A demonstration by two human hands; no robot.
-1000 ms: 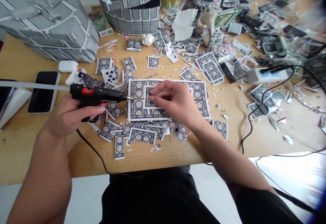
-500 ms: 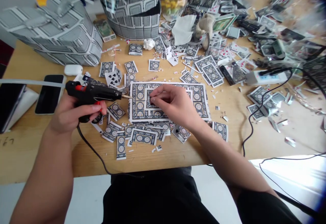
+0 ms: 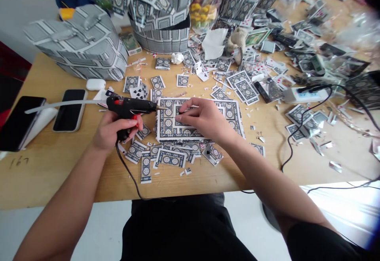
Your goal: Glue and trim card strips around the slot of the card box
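Note:
A black glue gun (image 3: 133,106) with a red trigger is gripped in my left hand (image 3: 114,132), and a long white glue stick (image 3: 74,102) sticks out of its back. Its nozzle points right, over the upper left edge of a rectangular panel (image 3: 231,125) covered in blue-and-white patterned playing cards. Near the panel's middle, my right hand (image 3: 204,119) rests with thumb and fingers pinched at a smaller white-bordered card rectangle (image 3: 177,120). Anything between those fingertips is too hidden to name. Loose cut cards (image 3: 170,158) lie along the panel's near edge.
Two phones (image 3: 70,110) and a white earbud case (image 3: 95,84) lie to the left. Woven card baskets (image 3: 89,51) stand behind. Card scraps litter the back and right, beside a white power strip (image 3: 304,94) with a black cable (image 3: 292,146). The glue gun's cord (image 3: 129,172) hangs over the front edge.
My left hand has brought the glue gun to the right, so its nozzle now overlaps the panel's left part. My right hand stays in nearly the same place. The camera view has shifted slightly.

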